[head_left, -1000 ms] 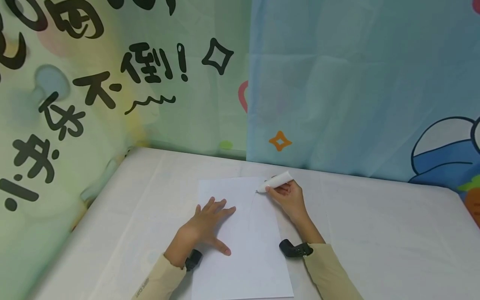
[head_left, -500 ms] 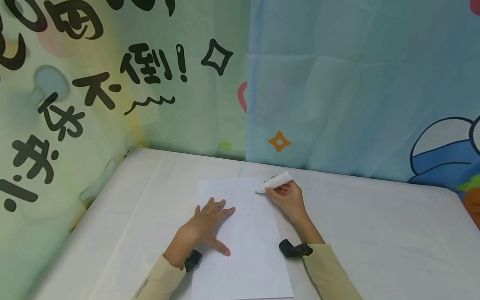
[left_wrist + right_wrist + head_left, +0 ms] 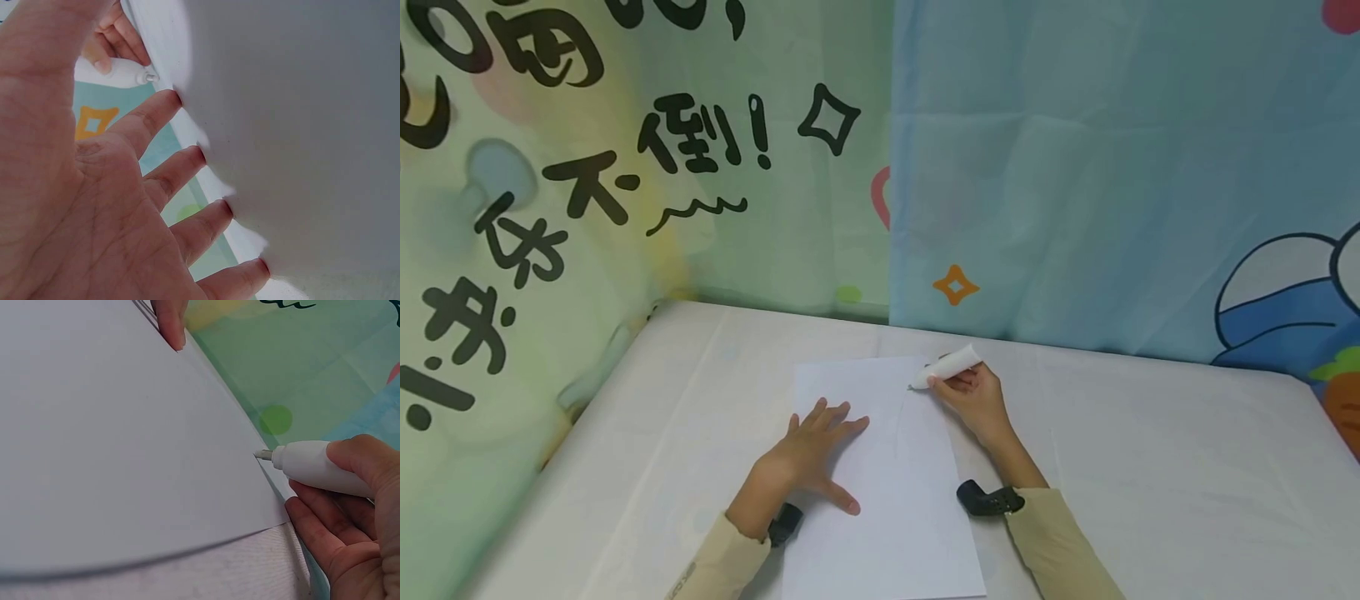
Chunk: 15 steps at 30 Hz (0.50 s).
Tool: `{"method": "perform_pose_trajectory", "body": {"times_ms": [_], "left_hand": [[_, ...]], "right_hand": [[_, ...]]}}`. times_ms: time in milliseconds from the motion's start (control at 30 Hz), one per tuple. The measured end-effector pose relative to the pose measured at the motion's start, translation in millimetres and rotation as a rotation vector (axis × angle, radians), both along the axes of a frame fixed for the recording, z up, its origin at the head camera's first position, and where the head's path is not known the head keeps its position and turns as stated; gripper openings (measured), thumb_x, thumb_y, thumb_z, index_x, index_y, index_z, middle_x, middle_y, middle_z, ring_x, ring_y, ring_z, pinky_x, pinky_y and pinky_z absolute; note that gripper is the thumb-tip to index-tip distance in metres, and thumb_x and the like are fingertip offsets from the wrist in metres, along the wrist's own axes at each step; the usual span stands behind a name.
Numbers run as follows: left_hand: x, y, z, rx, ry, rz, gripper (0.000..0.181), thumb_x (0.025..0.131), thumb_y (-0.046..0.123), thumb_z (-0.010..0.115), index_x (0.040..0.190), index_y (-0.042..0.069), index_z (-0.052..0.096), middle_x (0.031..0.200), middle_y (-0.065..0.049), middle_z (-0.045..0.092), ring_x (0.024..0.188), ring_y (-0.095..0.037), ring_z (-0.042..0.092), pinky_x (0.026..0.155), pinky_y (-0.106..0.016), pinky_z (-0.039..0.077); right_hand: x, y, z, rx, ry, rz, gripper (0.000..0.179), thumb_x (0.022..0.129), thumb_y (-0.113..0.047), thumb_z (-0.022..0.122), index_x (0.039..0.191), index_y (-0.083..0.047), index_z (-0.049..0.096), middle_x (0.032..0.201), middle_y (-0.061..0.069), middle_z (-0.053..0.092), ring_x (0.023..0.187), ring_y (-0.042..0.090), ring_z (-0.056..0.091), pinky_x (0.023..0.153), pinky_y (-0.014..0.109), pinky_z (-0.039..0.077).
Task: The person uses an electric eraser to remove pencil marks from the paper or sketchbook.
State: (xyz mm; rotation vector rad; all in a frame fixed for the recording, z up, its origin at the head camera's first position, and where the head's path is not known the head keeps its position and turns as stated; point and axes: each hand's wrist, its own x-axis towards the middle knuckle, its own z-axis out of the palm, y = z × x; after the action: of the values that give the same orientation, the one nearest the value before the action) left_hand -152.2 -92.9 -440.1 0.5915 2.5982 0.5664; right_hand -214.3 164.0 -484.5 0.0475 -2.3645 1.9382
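Note:
A sheet of white paper [image 3: 887, 533] lies on the table. My left hand [image 3: 808, 454] rests on its left part with fingers spread; in the left wrist view its fingertips [image 3: 219, 212] touch the surface. Near the sheet's upper right corner, my right hand [image 3: 983, 404] pinches a thick white pen-shaped tool [image 3: 953, 364] between thumb and fingers. The right wrist view shows the tool's narrow metal tip [image 3: 265, 454] at the paper, close to the edge. A faint line runs down the sheet from near the tip. My right palm hides part of the tool's body.
A white cloth [image 3: 1120, 475] covers the table, extending to both sides of the paper. Printed fabric hangs behind it, a blue curtain [image 3: 1075, 183] at the right and a green one [image 3: 775, 250] at the left. Dark wrist cameras [image 3: 990, 500] sit at both cuffs.
The head view has shifted slightly, moving the backdrop a little left and down in the frame. Both hands and the tool keep nearly the same places on the paper.

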Motion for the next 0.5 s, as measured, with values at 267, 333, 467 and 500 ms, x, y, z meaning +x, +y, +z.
{"method": "perform_pose_trajectory", "body": {"times_ms": [267, 333, 467, 500], "left_hand": [[1.1, 1.1, 1.4, -0.016, 0.001, 0.003, 0.108, 0.059, 0.041, 0.092, 0.15, 0.02, 0.039, 0.16, -0.011, 0.024, 0.149, -0.039, 0.009, 0.114, -0.067, 0.011], [1.0, 1.3, 2.1, -0.012, 0.002, -0.002, 0.107, 0.06, 0.041, 0.092, 0.15, 0.019, 0.039, 0.16, -0.011, 0.024, 0.149, -0.039, 0.009, 0.114, -0.067, 0.011], [0.3, 1.0, 2.0, -0.008, 0.007, -0.007, 0.107, 0.06, 0.041, 0.092, 0.15, 0.019, 0.039, 0.16, -0.011, 0.024, 0.149, -0.04, 0.01, 0.114, -0.067, 0.012], [0.2, 0.9, 1.8, -0.007, 0.008, -0.009, 0.107, 0.06, 0.041, 0.092, 0.15, 0.019, 0.039, 0.16, -0.012, 0.025, 0.148, -0.04, 0.01, 0.113, -0.068, 0.012]], "right_hand": [[1.3, 0.4, 2.0, -0.014, -0.021, 0.004, 0.045, 0.084, 0.004, 0.071, 0.123, 0.011, 0.05, 0.116, 0.032, 0.061, 0.084, -0.007, 0.06, 0.079, 0.012, 0.05], [0.8, 1.1, 2.1, -0.009, -0.016, 0.004, 0.045, 0.085, 0.004, 0.071, 0.123, 0.011, 0.049, 0.117, 0.031, 0.061, 0.086, -0.007, 0.06, 0.08, 0.011, 0.05], [0.2, 1.7, 1.6, 0.001, -0.007, 0.008, 0.045, 0.086, 0.002, 0.071, 0.124, 0.01, 0.049, 0.118, 0.03, 0.061, 0.09, -0.004, 0.06, 0.082, 0.011, 0.05], [0.1, 1.7, 1.5, 0.003, -0.005, 0.009, 0.045, 0.086, 0.002, 0.071, 0.124, 0.01, 0.049, 0.119, 0.03, 0.06, 0.091, -0.003, 0.06, 0.083, 0.011, 0.049]]}}
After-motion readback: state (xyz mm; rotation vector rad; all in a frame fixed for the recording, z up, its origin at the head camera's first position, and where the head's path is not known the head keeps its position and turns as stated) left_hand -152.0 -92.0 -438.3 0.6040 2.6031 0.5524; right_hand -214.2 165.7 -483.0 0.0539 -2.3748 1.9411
